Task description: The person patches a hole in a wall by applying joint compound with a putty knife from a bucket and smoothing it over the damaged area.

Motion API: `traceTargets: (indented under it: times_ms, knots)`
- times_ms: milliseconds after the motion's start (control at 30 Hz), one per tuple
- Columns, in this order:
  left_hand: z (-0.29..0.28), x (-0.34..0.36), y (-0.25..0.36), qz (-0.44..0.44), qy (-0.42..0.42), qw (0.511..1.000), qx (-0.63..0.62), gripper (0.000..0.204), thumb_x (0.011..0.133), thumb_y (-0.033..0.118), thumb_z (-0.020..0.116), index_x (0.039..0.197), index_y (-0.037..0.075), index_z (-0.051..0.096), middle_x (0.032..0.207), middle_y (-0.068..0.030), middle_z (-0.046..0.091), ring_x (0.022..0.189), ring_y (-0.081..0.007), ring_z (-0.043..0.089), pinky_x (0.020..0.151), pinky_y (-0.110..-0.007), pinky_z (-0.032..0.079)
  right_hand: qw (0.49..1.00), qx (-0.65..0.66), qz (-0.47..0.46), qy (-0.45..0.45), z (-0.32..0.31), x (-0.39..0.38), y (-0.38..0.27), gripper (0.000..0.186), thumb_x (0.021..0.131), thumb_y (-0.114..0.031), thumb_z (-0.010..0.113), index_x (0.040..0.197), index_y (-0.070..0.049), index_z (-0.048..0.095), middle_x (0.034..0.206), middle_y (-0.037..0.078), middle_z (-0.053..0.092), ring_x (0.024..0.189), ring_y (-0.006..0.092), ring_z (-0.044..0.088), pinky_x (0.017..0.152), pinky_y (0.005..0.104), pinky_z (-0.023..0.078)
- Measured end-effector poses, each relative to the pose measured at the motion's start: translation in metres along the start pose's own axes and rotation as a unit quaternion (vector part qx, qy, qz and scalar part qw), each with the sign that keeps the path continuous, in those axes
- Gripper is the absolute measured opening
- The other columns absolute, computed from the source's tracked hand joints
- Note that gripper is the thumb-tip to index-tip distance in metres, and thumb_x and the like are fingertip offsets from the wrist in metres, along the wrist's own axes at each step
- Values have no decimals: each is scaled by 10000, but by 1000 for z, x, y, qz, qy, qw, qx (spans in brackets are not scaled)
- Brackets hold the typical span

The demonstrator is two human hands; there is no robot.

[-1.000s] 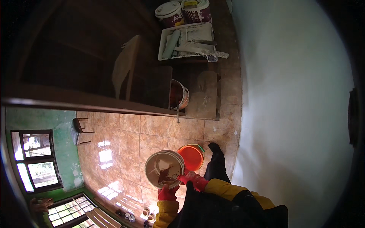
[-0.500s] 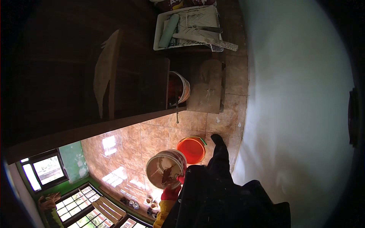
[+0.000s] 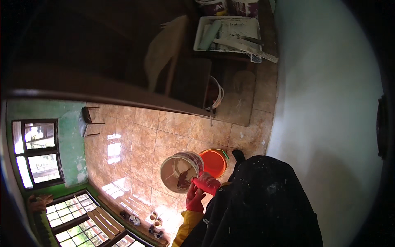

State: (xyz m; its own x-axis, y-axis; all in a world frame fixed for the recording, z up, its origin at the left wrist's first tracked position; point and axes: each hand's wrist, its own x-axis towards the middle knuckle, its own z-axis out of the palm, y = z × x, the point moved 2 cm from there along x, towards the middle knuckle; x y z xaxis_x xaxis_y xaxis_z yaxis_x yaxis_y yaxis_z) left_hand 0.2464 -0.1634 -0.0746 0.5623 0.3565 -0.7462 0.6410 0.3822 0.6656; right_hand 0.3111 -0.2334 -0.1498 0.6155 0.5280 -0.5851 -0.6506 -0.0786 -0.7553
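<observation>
A white bucket (image 3: 181,171), smeared inside with whitish paste, is held tilted above the tiled floor. My right hand (image 3: 207,183), in a red glove, grips its rim on the near side. Just below it, my left hand (image 3: 194,200), also in a red glove with a yellow sleeve, has its fingers against the bucket's lower edge. Right behind the white bucket, an orange bucket (image 3: 214,161) stands on the floor. My dark, paint-flecked clothing (image 3: 263,206) hides the floor beneath me.
A white wall (image 3: 325,107) runs down the right side. A paint tray (image 3: 228,33) with a roller lies at the top, with a white pail (image 3: 214,94) and a board (image 3: 240,99) below it. A dark wooden beam (image 3: 103,88) crosses the left. Windows line the lower left.
The view has swung, so the tray and the beam sit differently in the picture. The white bucket stays in my gloved hands next to the orange bucket.
</observation>
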Motion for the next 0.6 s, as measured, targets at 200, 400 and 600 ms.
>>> traceTargets:
  times_ms: [200, 400, 600]
  knots:
    - [-81, 17, -23, 56, 17, 994, -87, 353, 868, 136, 571, 1199, 34, 503, 994, -61, 618, 813, -126, 594, 710, -259, 495, 983, -183, -14, -31, 61, 18, -7, 389, 813, -327, 554, 1019, 3, 556, 762, 182, 622, 775, 298, 625, 556, 389, 468]
    - [-191, 22, -48, 103, 22, 990, -93, 192, 865, 172, 593, 985, 23, 585, 892, -76, 635, 765, -156, 603, 719, -291, 507, 944, -308, -115, -13, 165, 20, 30, 391, 816, -309, 543, 1050, 5, 547, 843, 193, 627, 758, 281, 627, 601, 373, 468]
    - [-279, 27, -61, 126, 19, 976, -177, 174, 881, 172, 571, 949, 16, 534, 892, -89, 607, 830, -178, 606, 771, -326, 522, 992, -122, 28, -34, 263, 13, 30, 402, 813, -263, 537, 1133, -21, 513, 898, 149, 627, 775, 243, 622, 626, 347, 489]
